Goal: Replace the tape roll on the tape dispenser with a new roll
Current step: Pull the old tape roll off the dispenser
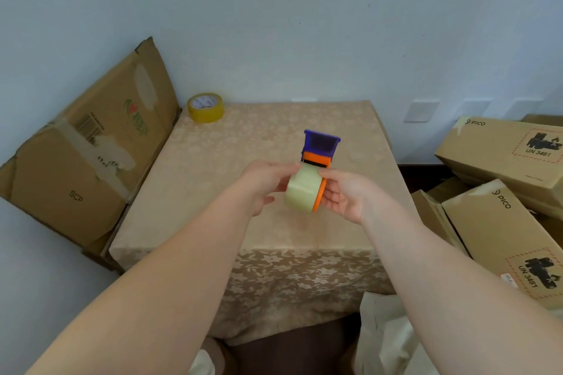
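An orange and blue tape dispenser [320,149] is held above the middle of the table, its blue flap raised at the far end. A pale clear tape roll [302,190] sits on its orange hub. My left hand [264,184] grips the roll from the left, fingertips at its top near the cutter. My right hand [342,193] holds the orange side of the dispenser from the right. A yellow tape roll [205,107] lies flat at the table's far left corner, apart from both hands.
The small table [213,192] wears a beige floral cloth. A flattened cardboard box [88,146] leans against the wall on the left. Several PICO cartons [502,192] are stacked on the right. A white wall stands behind.
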{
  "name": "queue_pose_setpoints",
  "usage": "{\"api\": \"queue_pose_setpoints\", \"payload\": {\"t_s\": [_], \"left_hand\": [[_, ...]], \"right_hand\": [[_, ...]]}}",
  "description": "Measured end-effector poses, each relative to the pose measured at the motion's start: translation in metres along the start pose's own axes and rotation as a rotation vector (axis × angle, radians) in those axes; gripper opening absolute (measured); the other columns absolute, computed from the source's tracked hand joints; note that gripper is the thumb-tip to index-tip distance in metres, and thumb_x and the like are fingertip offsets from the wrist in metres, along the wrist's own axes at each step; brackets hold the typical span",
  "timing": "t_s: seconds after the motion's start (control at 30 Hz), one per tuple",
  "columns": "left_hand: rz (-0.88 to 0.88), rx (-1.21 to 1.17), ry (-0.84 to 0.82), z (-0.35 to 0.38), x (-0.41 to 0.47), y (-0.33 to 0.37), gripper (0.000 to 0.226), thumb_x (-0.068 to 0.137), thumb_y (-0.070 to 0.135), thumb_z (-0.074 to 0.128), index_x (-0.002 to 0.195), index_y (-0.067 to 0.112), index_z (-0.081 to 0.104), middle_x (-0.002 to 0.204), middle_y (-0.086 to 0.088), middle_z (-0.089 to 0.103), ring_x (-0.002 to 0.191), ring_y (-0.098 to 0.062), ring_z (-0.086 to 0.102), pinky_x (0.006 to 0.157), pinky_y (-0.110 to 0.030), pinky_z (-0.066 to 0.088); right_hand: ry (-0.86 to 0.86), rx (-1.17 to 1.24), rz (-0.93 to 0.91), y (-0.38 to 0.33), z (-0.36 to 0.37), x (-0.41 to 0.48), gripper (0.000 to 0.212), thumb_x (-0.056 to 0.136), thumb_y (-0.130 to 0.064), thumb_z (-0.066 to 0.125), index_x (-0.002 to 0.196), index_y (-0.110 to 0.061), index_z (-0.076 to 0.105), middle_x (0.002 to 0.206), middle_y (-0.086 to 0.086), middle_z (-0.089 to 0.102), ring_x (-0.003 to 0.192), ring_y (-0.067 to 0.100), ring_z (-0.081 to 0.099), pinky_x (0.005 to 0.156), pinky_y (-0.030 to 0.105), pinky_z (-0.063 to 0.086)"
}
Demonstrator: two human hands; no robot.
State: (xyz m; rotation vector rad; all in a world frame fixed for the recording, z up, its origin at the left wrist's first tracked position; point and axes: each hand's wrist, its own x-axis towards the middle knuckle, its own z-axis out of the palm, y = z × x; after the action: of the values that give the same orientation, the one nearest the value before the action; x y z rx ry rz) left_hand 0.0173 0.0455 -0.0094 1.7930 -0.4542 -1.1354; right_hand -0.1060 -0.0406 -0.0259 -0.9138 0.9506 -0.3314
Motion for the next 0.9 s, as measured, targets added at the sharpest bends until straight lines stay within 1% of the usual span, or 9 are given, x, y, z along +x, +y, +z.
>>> {"api": "queue_pose_setpoints", "payload": {"t_s": [0.1, 0.3, 0.47, 0.53, 0.57, 0.7, 0.77, 0.83, 0.9], "left_hand": [[0.008, -0.032, 0.009, 0.002, 0.002, -0.001, 0.008, 0.083, 0.015, 0.065, 0.079, 0.02, 0.059, 0.078, 0.003, 0.064, 0.073, -0.012, 0.059, 0.091, -0.037, 0.039], [-0.048, -0.205, 0.012, -0.003, 0.007, 0.001, 0.011, 0.087, 0.01, 0.058, 0.078, 0.018, 0.059, 0.08, -0.001, 0.062, 0.075, -0.015, 0.058, 0.1, -0.04, 0.042], [-0.061, -0.324, 0.047, -0.014, 0.011, 0.005, 0.012, 0.089, 0.012, 0.054, 0.08, 0.019, 0.056, 0.081, 0.0, 0.059, 0.073, -0.012, 0.055, 0.097, -0.034, 0.037], [-0.049, -0.349, 0.075, -0.016, 0.013, 0.007, 0.013, 0.09, 0.013, 0.053, 0.08, 0.02, 0.055, 0.081, 0.001, 0.059, 0.074, -0.012, 0.055, 0.099, -0.035, 0.036], [-0.043, -0.352, 0.091, -0.017, 0.013, 0.007, 0.013, 0.09, 0.013, 0.053, 0.08, 0.02, 0.055, 0.081, 0.002, 0.059, 0.074, -0.012, 0.054, 0.101, -0.036, 0.035], [-0.01, -0.327, 0.132, -0.021, 0.014, 0.008, 0.011, 0.09, 0.013, 0.053, 0.093, 0.022, 0.058, 0.093, 0.002, 0.061, 0.085, -0.013, 0.055, 0.099, -0.038, 0.032], [0.009, -0.284, 0.144, -0.023, 0.013, 0.007, 0.022, 0.09, 0.013, 0.053, 0.107, 0.024, 0.059, 0.104, 0.0, 0.06, 0.097, -0.017, 0.053, 0.094, -0.036, 0.03], [0.022, -0.253, 0.148, -0.023, 0.011, 0.006, 0.027, 0.089, 0.012, 0.053, 0.113, 0.024, 0.059, 0.108, 0.0, 0.059, 0.104, -0.018, 0.051, 0.092, -0.036, 0.028], [0.026, -0.227, 0.148, -0.024, 0.011, 0.005, 0.027, 0.088, 0.011, 0.054, 0.111, 0.024, 0.061, 0.108, 0.0, 0.06, 0.106, -0.018, 0.051, 0.091, -0.036, 0.028]], "right_hand": [[-0.006, -0.052, -0.005, -0.002, 0.001, 0.0, 0.013, 0.093, -0.014, 0.053, 0.083, -0.016, 0.062, 0.082, 0.002, 0.066, 0.072, 0.012, 0.061, 0.061, 0.022, 0.05], [0.125, -0.021, 0.015, -0.009, -0.004, 0.005, 0.01, 0.094, -0.017, 0.048, 0.094, -0.015, 0.057, 0.078, 0.0, 0.06, 0.067, 0.011, 0.055, 0.056, 0.022, 0.047], [0.253, -0.111, -0.063, -0.022, -0.012, 0.002, 0.011, 0.087, -0.022, 0.057, 0.094, -0.014, 0.058, 0.087, 0.007, 0.064, 0.078, 0.021, 0.061, 0.078, 0.036, 0.048], [0.365, -0.299, -0.148, -0.024, -0.017, 0.006, 0.018, 0.07, -0.029, 0.063, 0.081, -0.015, 0.059, 0.091, 0.012, 0.064, 0.083, 0.03, 0.061, 0.076, 0.036, 0.049], [0.422, -0.415, -0.211, -0.025, -0.02, 0.007, 0.016, 0.068, -0.028, 0.061, 0.07, -0.014, 0.055, 0.081, 0.011, 0.06, 0.077, 0.029, 0.056, 0.07, 0.032, 0.045], [0.51, -0.951, -0.357, -0.024, -0.032, 0.006, 0.037, 0.081, -0.004, 0.047, 0.059, -0.026, 0.027, 0.057, 0.003, 0.032, 0.062, 0.028, 0.038, 0.05, 0.027, 0.023], [0.511, -1.196, -0.426, -0.023, -0.035, 0.004, 0.039, 0.083, -0.002, 0.042, 0.059, -0.029, 0.026, 0.06, 0.005, 0.038, 0.068, 0.032, 0.043, 0.05, 0.028, 0.027], [0.482, -1.369, -0.457, -0.02, -0.037, 0.001, 0.024, 0.085, -0.007, 0.042, 0.088, -0.022, 0.06, 0.079, 0.014, 0.056, 0.081, 0.037, 0.053, 0.062, 0.031, 0.036], [0.449, -1.49, -0.486, -0.015, -0.041, 0.002, 0.048, 0.087, -0.011, 0.04, 0.13, -0.029, 0.05, 0.095, 0.015, 0.06, 0.082, 0.032, 0.05, 0.068, 0.031, 0.035]]}}
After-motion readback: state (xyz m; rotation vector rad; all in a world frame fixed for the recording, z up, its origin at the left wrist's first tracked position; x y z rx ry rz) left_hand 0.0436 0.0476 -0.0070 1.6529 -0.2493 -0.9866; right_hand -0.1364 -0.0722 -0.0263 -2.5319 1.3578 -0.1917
